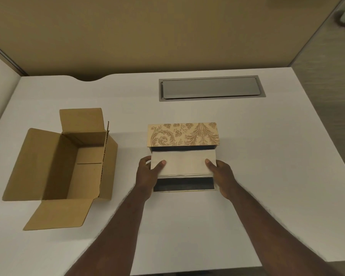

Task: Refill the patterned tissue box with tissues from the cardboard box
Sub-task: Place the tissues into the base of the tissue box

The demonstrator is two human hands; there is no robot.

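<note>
The patterned tissue box stands open at the table's middle, its gold floral lid tipped up at the back and its dark inside showing. A white stack of tissues is held just over the opening. My left hand grips the stack's left end and my right hand its right end, thumbs on top. The brown cardboard box lies to the left with its flaps spread; its inside looks empty.
A grey metal cable hatch is set into the white table behind the tissue box. A tan partition wall rises behind the table, and the table's right edge drops to the floor.
</note>
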